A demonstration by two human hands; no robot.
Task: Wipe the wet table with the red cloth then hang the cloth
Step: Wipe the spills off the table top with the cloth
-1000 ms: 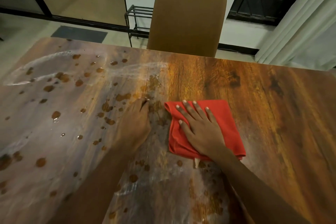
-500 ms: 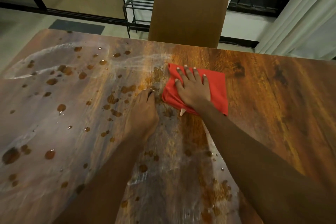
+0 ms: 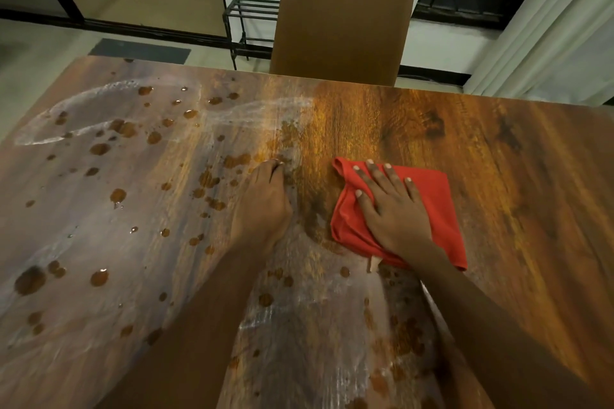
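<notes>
The red cloth [image 3: 438, 202] lies folded on the wooden table [image 3: 498, 159], right of centre. My right hand [image 3: 392, 209] presses flat on it with fingers spread and straight. My left hand [image 3: 262, 206] rests on the bare table just left of the cloth, its fingertips bent down against the wood and holding nothing. Water drops [image 3: 118, 194] and pale wet smears cover the left half of the table and the strip between my arms.
A brown chair [image 3: 342, 16] stands at the table's far edge. Behind it is a black metal rack [image 3: 249, 16] against a white wall. White curtains [image 3: 548, 33] hang at the right. A dark mat [image 3: 139, 50] lies on the floor at the far left.
My right hand pushed the cloth away toward the chair, then pulled it back toward me and a little to the right. My left hand stayed in place on the table.
</notes>
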